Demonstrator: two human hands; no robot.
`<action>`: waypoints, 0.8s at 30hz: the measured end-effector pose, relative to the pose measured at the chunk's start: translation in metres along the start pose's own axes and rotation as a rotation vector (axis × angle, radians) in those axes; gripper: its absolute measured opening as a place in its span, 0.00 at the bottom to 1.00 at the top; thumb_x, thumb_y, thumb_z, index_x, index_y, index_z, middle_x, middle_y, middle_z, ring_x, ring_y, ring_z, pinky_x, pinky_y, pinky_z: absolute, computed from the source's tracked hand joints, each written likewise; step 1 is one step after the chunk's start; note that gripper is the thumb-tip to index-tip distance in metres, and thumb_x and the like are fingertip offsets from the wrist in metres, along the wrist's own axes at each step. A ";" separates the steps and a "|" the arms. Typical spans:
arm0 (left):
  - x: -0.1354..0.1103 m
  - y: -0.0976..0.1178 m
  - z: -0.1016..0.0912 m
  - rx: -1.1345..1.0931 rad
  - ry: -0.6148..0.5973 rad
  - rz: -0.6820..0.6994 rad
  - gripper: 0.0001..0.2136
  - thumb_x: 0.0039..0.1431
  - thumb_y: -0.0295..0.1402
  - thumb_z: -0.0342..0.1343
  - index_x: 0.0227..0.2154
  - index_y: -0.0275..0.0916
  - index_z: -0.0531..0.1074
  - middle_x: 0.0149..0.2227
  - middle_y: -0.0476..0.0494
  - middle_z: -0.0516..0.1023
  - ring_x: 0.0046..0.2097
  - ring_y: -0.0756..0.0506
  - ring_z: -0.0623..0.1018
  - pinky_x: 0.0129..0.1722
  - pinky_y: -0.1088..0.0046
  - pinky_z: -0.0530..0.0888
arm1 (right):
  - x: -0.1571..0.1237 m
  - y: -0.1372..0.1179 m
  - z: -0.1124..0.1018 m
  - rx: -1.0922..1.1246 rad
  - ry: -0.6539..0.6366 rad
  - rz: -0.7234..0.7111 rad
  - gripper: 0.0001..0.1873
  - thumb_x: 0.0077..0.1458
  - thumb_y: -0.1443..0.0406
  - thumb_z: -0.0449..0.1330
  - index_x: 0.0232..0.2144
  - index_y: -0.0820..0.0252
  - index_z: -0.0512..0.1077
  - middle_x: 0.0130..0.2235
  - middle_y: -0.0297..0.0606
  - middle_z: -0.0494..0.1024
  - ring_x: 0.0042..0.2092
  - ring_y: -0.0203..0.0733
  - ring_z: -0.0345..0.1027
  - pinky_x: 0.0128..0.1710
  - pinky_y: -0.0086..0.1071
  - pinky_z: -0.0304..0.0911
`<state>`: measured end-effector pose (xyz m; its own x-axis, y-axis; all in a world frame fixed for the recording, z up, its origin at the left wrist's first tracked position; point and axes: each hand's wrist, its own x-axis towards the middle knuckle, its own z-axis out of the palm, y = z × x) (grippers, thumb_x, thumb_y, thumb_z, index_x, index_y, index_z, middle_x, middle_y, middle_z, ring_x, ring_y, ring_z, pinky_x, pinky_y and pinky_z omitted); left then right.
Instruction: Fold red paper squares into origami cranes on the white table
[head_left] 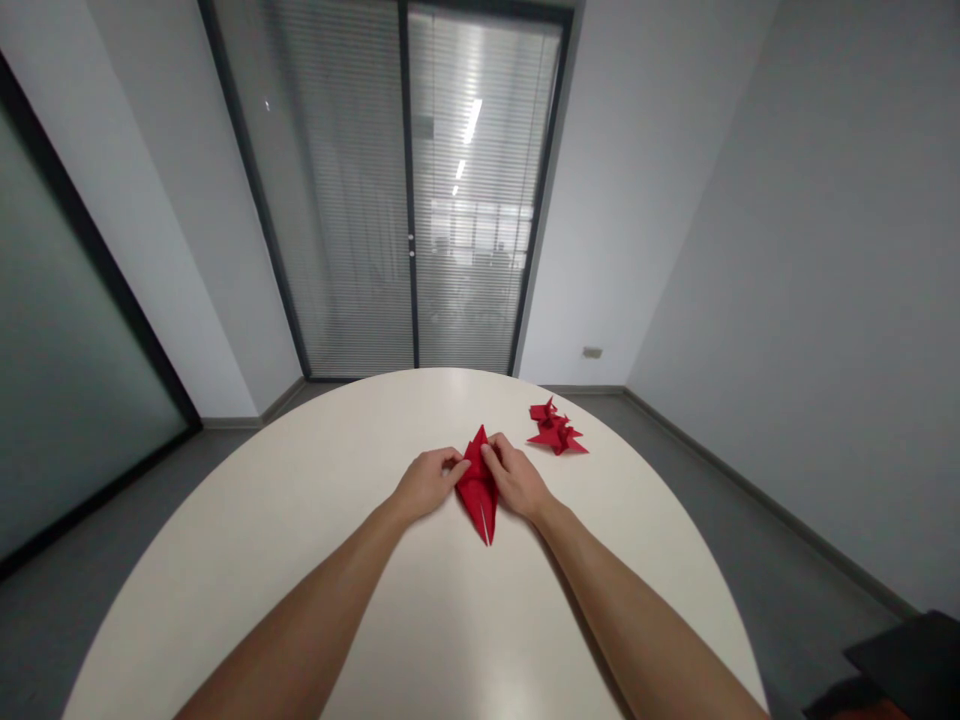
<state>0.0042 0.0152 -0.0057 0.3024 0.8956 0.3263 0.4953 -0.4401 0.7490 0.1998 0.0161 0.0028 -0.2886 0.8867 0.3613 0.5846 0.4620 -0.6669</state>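
Observation:
A folded red paper piece point(478, 490), long and pointed at both ends, lies on the round white table point(300, 520). My left hand point(426, 482) pinches its left upper edge with curled fingers. My right hand point(516, 476) pinches the right upper edge the same way. Both hands press the paper down against the tabletop. The lower tip of the paper points toward me and shows a slit.
Two finished red folded paper figures point(556, 428) sit on the table just beyond my right hand. Past the table stand glass doors with blinds point(409, 200). A dark object point(907, 650) sits on the floor at the lower right.

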 end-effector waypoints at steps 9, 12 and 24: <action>-0.002 -0.001 0.005 0.204 0.043 0.010 0.08 0.67 0.36 0.50 0.41 0.43 0.73 0.37 0.45 0.83 0.37 0.44 0.81 0.39 0.71 0.71 | -0.003 -0.012 -0.001 -0.203 -0.069 0.029 0.18 0.71 0.51 0.46 0.48 0.58 0.63 0.38 0.41 0.78 0.37 0.44 0.72 0.36 0.31 0.57; -0.005 0.000 0.005 0.255 0.038 0.018 0.09 0.65 0.33 0.52 0.47 0.45 0.70 0.40 0.46 0.83 0.40 0.44 0.81 0.39 0.71 0.71 | -0.003 -0.012 -0.002 -0.255 -0.088 -0.027 0.23 0.68 0.49 0.50 0.54 0.59 0.63 0.43 0.45 0.78 0.42 0.47 0.72 0.40 0.32 0.59; -0.006 -0.004 0.007 0.181 -0.017 0.056 0.24 0.60 0.26 0.54 0.58 0.46 0.63 0.49 0.44 0.80 0.46 0.42 0.80 0.45 0.69 0.74 | -0.002 -0.005 -0.002 -0.381 -0.098 -0.051 0.45 0.58 0.39 0.58 0.66 0.61 0.57 0.44 0.51 0.77 0.45 0.54 0.72 0.45 0.37 0.60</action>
<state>0.0061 0.0113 -0.0145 0.3467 0.8691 0.3529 0.6154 -0.4947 0.6136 0.1992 0.0121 0.0071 -0.3845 0.8690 0.3116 0.8020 0.4816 -0.3534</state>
